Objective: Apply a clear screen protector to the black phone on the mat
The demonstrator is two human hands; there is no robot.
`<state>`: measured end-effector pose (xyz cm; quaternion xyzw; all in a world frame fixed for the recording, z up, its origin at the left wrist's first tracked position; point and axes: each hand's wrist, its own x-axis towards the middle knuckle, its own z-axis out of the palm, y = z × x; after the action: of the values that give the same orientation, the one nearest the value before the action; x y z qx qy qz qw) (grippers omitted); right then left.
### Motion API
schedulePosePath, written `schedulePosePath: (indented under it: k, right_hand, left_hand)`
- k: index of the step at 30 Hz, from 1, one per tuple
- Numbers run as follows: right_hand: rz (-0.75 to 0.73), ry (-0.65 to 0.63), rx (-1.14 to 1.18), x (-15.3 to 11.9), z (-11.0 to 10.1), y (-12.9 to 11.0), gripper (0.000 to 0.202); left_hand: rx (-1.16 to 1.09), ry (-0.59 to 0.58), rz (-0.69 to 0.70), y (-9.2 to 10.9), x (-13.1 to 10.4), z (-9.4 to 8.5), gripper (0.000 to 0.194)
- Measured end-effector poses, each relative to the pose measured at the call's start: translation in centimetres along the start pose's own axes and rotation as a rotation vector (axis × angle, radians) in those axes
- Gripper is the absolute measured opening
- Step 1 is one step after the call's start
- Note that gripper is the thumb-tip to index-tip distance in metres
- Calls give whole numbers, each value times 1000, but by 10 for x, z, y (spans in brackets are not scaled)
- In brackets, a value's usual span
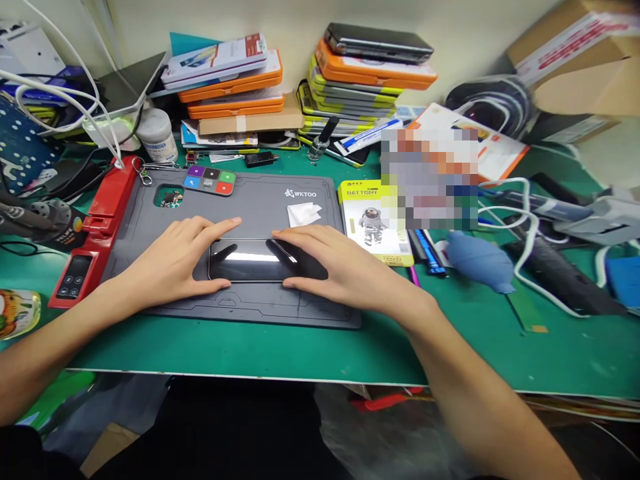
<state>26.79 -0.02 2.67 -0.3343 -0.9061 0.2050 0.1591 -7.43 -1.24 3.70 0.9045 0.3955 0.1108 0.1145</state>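
Observation:
A black smartphone (250,261) lies sideways on a grey work mat (260,193), its glossy screen up and reflecting light. My left hand (175,257) holds its left end, thumb along the near edge and index finger stretched out past the far edge. Around the right end is my right hand (340,263), with fingers at the far edge and thumb at the near edge. A crumpled white wipe (303,214) rests on the mat just beyond my right fingers. The phone's two ends are partly hidden by my hands.
Left of the mat stands a red tool holder (103,220) with a small display. To the right lie a yellow battery box (375,223), a blue air blower (480,260) and white cables. Stacked orange cases (375,67) and a small glass bottle (320,143) are at the back.

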Motion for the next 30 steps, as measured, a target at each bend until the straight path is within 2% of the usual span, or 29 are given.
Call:
schedulePosePath:
  k: [9,30]
  right_hand:
    - [-34,12,-38,-1,1,-1,64]
    - [-4,-11,-7,0,0,0,66]
  left_hand:
    - [23,7,23,-2,-1,1,89]
    - [79,-6,47,-3,0,0,87]
